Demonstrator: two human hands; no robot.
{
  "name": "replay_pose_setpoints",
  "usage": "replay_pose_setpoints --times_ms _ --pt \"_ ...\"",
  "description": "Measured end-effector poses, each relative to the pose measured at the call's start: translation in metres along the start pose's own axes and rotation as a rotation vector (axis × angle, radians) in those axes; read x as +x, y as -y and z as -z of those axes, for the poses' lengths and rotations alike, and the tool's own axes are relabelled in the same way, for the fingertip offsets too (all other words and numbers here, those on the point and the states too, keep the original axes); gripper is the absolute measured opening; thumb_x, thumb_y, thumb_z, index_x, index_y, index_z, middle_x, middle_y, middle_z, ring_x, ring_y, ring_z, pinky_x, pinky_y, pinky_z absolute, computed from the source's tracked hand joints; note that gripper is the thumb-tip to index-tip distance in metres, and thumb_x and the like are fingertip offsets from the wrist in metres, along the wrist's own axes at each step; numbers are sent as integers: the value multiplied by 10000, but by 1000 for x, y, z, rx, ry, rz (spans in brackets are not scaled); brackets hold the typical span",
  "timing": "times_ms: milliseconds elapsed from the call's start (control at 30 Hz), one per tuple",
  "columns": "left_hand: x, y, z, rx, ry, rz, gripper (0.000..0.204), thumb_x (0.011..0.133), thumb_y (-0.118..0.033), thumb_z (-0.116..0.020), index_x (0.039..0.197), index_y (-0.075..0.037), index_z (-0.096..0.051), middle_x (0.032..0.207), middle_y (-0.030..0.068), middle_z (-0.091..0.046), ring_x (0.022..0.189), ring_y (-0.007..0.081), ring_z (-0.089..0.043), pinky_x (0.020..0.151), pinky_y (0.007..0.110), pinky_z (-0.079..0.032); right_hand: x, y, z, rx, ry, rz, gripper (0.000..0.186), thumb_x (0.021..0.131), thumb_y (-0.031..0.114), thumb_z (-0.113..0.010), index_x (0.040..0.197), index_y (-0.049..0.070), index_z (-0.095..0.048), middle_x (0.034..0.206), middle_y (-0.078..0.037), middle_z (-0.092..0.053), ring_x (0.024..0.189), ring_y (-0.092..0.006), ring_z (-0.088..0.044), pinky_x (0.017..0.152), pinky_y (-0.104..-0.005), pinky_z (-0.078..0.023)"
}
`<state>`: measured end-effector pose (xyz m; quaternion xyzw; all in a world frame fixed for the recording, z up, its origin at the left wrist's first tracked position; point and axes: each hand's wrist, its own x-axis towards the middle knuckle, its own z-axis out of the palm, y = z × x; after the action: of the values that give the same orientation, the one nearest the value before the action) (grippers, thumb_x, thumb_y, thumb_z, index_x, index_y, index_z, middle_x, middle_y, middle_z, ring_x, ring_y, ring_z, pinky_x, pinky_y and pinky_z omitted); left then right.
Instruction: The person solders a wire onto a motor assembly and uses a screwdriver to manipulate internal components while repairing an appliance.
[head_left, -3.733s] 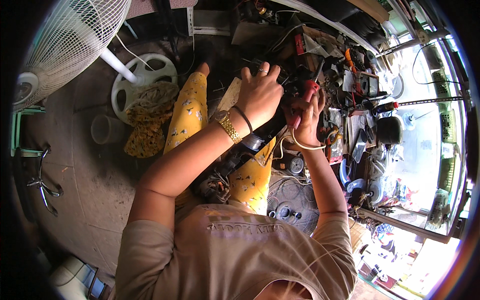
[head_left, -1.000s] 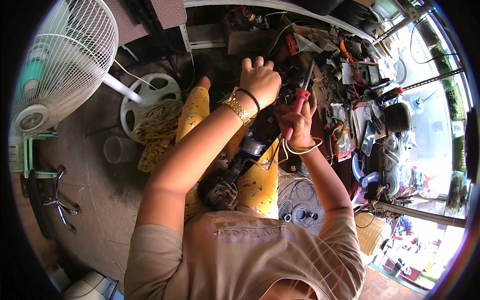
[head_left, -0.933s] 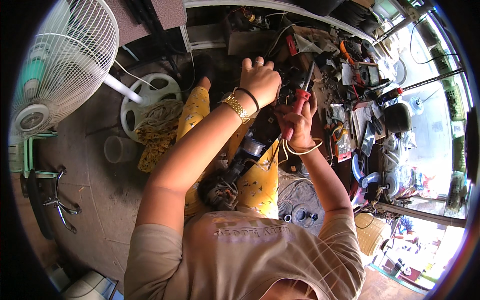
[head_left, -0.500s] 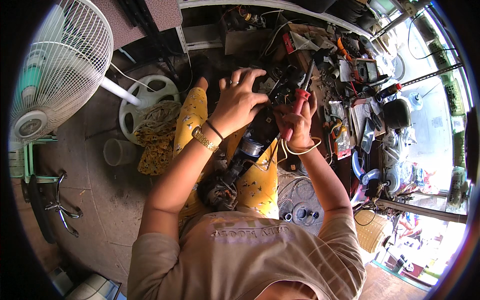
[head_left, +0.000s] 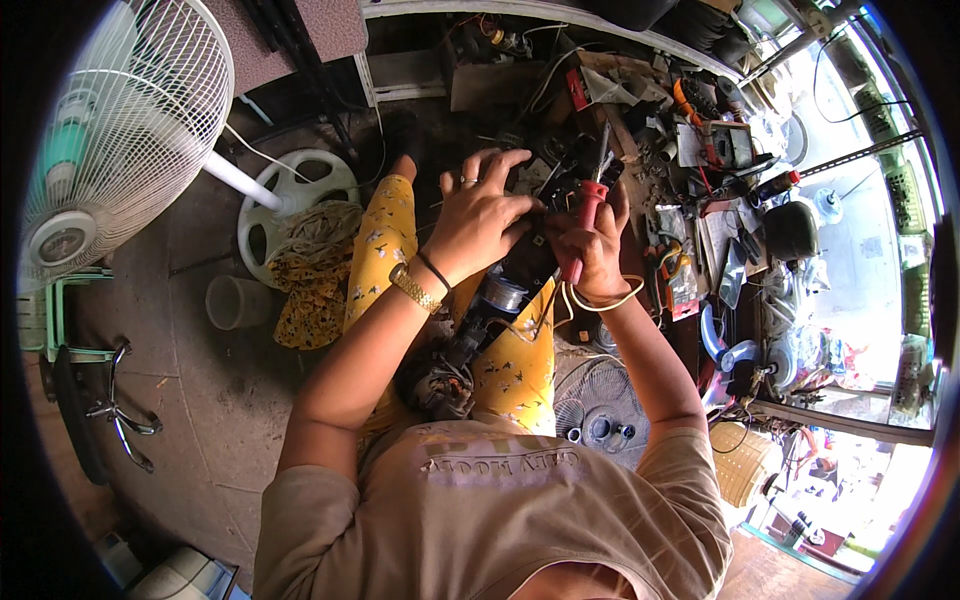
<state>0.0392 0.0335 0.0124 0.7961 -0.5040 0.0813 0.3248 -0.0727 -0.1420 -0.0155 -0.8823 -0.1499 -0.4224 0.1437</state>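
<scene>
My right hand [head_left: 594, 250] is closed around the red handle of a soldering iron [head_left: 590, 205], its metal shaft pointing away from me and tilted slightly right. A cream cord [head_left: 625, 298] loops past that wrist. My left hand [head_left: 482, 210] has its thumb and index finger bent together at the edge of a dark fan-motor-like assembly [head_left: 572, 185]; what is between them is too small to make out. The other left fingers are stretched out. On my lap lie a spool of silvery wire [head_left: 502, 293] and a dark, greasy motor-like part [head_left: 440, 385].
A white standing fan [head_left: 125, 150] is at the left, with a white round base [head_left: 300, 180] and a translucent bucket [head_left: 237, 303] nearby. Tools and parts crowd the bench [head_left: 690, 240] on the right. A round fan grille [head_left: 605, 400] lies beside my right thigh.
The soldering iron has swung a little left, its shaft now more upright. My left hand has shifted slightly toward me, still near the dark assembly.
</scene>
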Motion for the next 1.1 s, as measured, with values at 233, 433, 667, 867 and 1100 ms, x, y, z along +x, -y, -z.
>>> replay_pose_setpoints --times_ms 233,433,667,867,1100 --pt "-23 -15 0 1 -114 98 359 720 -230 -742 1071 -267 -681 1326 37 -428 1211 275 -375 872 507 -334 28 10 62 245 -189 -493 504 868 534 -527 1070 75 -479 932 -75 -700 799 -201 -575 794 -373 -324" --pt "-26 -37 -2 127 -103 126 358 781 -288 -703 1137 -294 -670 996 9 -518 959 231 -461 762 402 -327 68 -18 129 452 -244 -517 682 925 600 -458 1257 6 -419 951 -130 -686 534 -46 -497 439 -172 -303" --pt "-23 -40 -15 78 -81 47 339 797 -231 -666 1136 -239 -665 950 14 -558 902 233 -503 787 387 -394 80 -22 128 601 -126 -731 232 957 225 -550 1068 23 -525 941 -52 -602 723 -65 -553 590 -182 -409" --pt "-27 -35 -15 21 -60 75 313 789 -190 -668 1102 -196 -662 982 22 -559 910 246 -521 789 390 -438 102 -27 104 580 28 -861 190 939 216 -566 1029 51 -533 789 2 -588 669 -51 -521 573 -194 -400" --pt "-29 -38 -13 -27 -36 78 369 746 -173 -706 1111 -167 -651 1204 33 -514 998 287 -516 819 385 -467 105 -40 71 657 52 -771 138 907 146 -602 968 26 -569 851 -14 -580 771 -84 -522 689 -246 -429"
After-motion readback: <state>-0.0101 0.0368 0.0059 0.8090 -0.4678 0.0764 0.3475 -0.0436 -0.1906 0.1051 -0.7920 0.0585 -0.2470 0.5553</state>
